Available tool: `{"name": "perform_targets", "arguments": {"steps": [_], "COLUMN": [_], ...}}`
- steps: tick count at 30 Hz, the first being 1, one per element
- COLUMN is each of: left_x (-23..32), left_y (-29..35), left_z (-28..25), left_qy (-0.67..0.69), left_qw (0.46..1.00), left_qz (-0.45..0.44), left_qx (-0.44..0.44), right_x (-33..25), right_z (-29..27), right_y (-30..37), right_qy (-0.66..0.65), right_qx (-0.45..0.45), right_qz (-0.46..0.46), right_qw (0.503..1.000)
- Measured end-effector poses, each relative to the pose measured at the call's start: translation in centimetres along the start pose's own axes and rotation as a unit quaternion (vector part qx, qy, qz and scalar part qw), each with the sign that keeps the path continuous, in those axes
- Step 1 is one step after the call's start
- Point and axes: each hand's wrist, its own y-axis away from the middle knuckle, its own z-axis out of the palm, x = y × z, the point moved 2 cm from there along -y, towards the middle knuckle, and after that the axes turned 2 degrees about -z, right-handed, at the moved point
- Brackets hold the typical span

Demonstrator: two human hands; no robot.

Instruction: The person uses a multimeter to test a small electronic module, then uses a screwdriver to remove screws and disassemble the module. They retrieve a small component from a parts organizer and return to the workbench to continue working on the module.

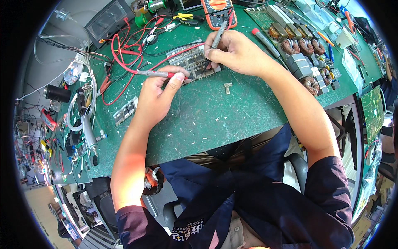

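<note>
My left hand is closed round a red-tipped test probe with a grey wrapped handle, its tip at the near side of a grey module with metal terminals. In my right hand is a second test probe, also grey-handled, held steeply over the module's right end. My fingers hide its tip, so I cannot tell what it touches. Beyond the module stands an orange multimeter. A small metal piece lies on the green mat just this side of my right hand.
Red and black leads tangle at the far left. A similar terminal strip lies beside my left forearm. At the right stands a circuit board with copper coils, a grey pen-like tool next to it. Hoses and an air gun occupy the left edge.
</note>
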Motion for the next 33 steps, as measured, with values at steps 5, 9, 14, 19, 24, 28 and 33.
{"name": "perform_targets", "arguments": {"steps": [5, 9, 14, 19, 24, 28, 33], "left_x": [0.02, -0.03, -0.08, -0.36, -0.4, -0.29, -0.14], "left_y": [-0.07, -0.11, -0.16, -0.23, -0.15, -0.22, -0.42], "left_z": [-0.06, -0.02, 0.0, 0.19, 0.82, 0.89, 0.89], "left_qy": [-0.001, 0.007, -0.008, -0.002, 0.004, -0.01, -0.041], "left_qw": [1.0, 1.0, 1.0, 1.0, 1.0, 1.0, 0.999], "left_qz": [0.003, -0.002, 0.003, -0.002, 0.014, 0.012, 0.029], "left_qx": [-0.002, 0.0, 0.002, 0.007, 0.015, 0.015, 0.015], "right_x": [-0.33, -0.38, -0.23, 0.04, 0.27, 0.19, 0.09], "right_z": [-0.05, -0.02, -0.06, -0.37, -0.41, -0.62, -0.84], "right_y": [0.09, 0.05, 0.03, 0.1, 0.0, 0.03, 0.03], "right_qy": [0.001, 0.019, 0.017, 0.011, 0.01, 0.024, 0.023], "right_qx": [-0.002, 0.005, 0.015, 0.017, 0.019, 0.002, -0.004], "right_qz": [-0.004, -0.009, -0.025, -0.027, -0.022, -0.013, -0.009], "right_qw": [1.0, 1.0, 0.999, 0.999, 1.0, 1.0, 1.0]}}
